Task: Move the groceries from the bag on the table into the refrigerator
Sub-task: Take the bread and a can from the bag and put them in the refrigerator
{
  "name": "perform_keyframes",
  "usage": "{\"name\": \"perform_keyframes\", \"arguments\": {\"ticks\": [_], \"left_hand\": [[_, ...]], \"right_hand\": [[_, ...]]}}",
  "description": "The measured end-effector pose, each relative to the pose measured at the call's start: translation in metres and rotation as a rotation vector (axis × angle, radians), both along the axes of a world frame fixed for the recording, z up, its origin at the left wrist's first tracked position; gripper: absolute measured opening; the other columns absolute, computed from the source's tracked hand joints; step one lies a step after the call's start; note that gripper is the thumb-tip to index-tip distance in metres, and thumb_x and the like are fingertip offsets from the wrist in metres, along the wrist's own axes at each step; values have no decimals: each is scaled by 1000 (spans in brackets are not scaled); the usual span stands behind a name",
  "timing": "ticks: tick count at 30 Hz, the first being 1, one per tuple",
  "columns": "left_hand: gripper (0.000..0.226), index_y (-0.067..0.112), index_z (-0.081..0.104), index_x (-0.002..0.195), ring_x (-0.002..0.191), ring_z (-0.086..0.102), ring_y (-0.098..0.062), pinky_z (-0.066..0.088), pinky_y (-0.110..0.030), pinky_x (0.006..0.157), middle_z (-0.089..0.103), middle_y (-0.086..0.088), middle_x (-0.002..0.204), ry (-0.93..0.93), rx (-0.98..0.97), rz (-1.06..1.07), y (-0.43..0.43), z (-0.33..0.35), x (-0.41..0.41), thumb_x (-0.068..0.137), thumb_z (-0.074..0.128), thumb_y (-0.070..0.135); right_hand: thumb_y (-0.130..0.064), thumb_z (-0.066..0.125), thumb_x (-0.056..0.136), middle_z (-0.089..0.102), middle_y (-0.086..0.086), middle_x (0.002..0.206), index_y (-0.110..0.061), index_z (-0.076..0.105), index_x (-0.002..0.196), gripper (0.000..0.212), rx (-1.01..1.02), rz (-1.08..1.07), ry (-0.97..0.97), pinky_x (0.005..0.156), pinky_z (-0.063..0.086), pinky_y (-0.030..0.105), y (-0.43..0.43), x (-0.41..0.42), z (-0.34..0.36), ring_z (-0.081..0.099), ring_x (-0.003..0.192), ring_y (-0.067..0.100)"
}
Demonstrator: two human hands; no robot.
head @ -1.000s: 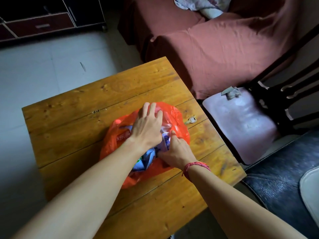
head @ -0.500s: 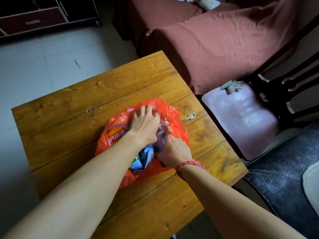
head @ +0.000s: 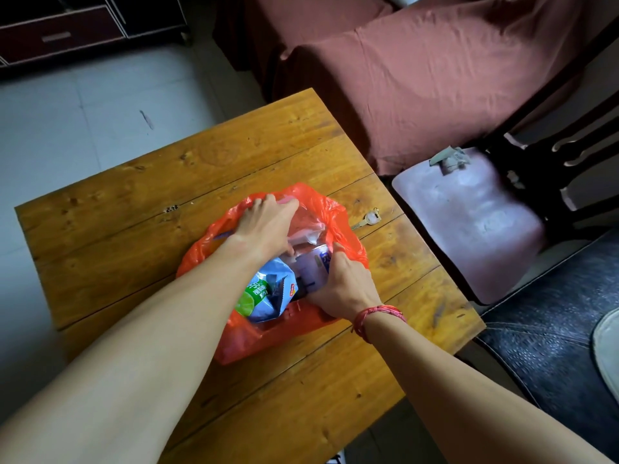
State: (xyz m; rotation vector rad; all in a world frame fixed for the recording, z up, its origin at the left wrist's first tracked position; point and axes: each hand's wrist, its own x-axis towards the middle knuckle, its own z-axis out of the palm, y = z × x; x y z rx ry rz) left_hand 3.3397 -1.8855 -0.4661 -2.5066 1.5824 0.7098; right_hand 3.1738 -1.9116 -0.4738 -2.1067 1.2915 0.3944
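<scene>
Now, on the wooden table (head: 134,209), the orange bag (head: 264,336) lies open. Left hand (head: 264,226) presses its far rim, fingers together and curled on the plastic. A blue packet (head: 268,296) sits inside, beside a pale can (head: 313,266), which the right hand (head: 345,283) wraps. A key (head: 368,218) lies just right of the bag.

Bag: I see the orange plastic bag (head: 268,336) lying on the wooden plank worktop (head: 134,209), near its right half.
Inside bag: a light-blue snack packet (head: 268,296) left of a pale cylindrical can (head: 310,267).
Key: small metal key (head: 368,218) on the worktop, just right of the bag.
Chair: dark wooden chair with a padded seat (head: 469,226) right of the worktop.
Sofa: cloth-draped sofa (head: 418,78) behind both.
</scene>
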Motion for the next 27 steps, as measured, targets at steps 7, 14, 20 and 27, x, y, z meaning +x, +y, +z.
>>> {"name": "perform_keyframes", "arguments": {"ticks": [7,14,20,27], "left_hand": [[46,10,49,117,119,39,-35,44,-39,77,38,-17,125,-18,-73,-23,1,2,-11,79,72,20],[79,3,26,141,130,40,-44,37,-56,103,41,-25,137,-117,59,4,-9,-19,-24,80,72,26],[57,3,37,133,124,47,-42,44,-53,94,50,-24,130,-171,33,22,-18,-24,-21,84,66,10],[36,10,54,115,106,61,-41,50,-42,82,65,-18,112,129,-168,89,-5,10,-12,80,61,6]], "right_hand": [[-31,82,60,54,-1,85,-16,45,84,47,103,-119,-136,49,37,23,-2,-13,4,47,68,15],[-27,86,56,53,-3,86,-15,43,99,62,120,-115,-243,51,39,23,-3,-21,8,52,72,16],[-25,87,58,58,-3,91,-15,43,110,70,126,-113,-286,52,42,20,-9,-25,18,54,72,13],[-20,87,61,57,-10,88,-18,41,115,72,141,-201,-364,51,46,13,-15,-34,42,58,74,6]]}}
